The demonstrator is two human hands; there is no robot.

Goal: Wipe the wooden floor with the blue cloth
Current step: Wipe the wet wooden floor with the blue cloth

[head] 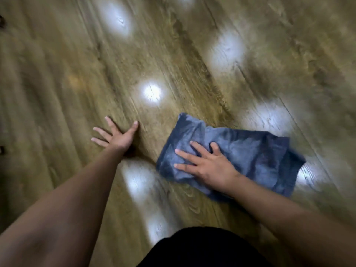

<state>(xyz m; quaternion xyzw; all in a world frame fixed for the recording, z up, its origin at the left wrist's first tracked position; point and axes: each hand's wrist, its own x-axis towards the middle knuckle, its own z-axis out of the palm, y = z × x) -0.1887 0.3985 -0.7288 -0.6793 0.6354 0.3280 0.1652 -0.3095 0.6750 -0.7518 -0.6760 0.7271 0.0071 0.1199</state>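
Knees: our dark trousers [202,249] at the bottom edge.
Right hand [208,164]: fingers spread, pressing flat on our blue cloth [250,151].
Left hand [115,135]: fingers splayed, flat on bare boards.
Floor [173,54]: glossy wooden planks with bright light reflections.

Crumpled blue cloth [250,149] on wooden floor [173,64]

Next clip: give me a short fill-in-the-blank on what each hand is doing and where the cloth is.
1. The right hand presses flat on the ____ cloth.
2. The left hand rests with spread fingers directly on the wooden ____.
3. The cloth lies to the ____ of the left hand.
4. The cloth lies rumpled on the floor, not lifted; the hand on it has its fingers ____.

Missing words: blue; floor; right; straight
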